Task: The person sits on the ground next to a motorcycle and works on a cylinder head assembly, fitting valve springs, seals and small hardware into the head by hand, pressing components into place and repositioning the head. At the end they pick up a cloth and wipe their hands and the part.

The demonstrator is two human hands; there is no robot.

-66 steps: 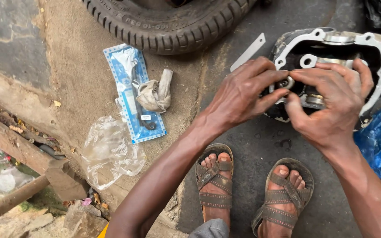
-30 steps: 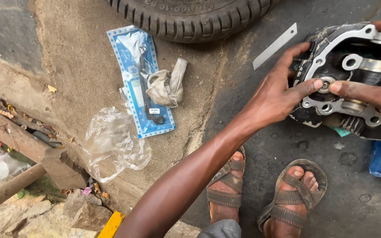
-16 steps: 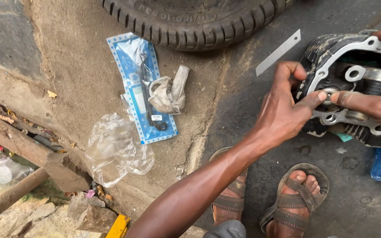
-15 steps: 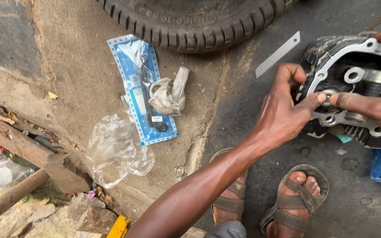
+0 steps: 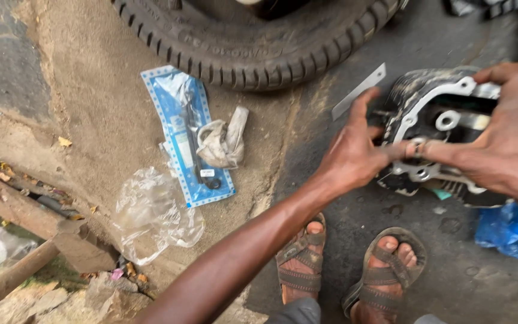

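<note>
Nearest the camera, two sandalled feet stand on dark, oil-stained ground, and just above them both hands work on a metal engine head that sits on the ground at the right of the view. The left hand curls around the near left edge of the casting with fingers partly closed on it, while the right hand lies over its right side, index finger stretched across to a small ring-like part at the casting's middle; whether that part is pinched or only touched I cannot tell. To do this well, I judge the left hand should brace the casting firmly so the fingertip work stays steady and square. A crumpled blue plastic bag lies just right of the feet. To the left on sandy concrete lie a clear, empty plastic wrapper, then a long blue rectangular packet with a dotted border, a grey rag on it. A thin metal strip lies beyond, near a tyre.
</note>
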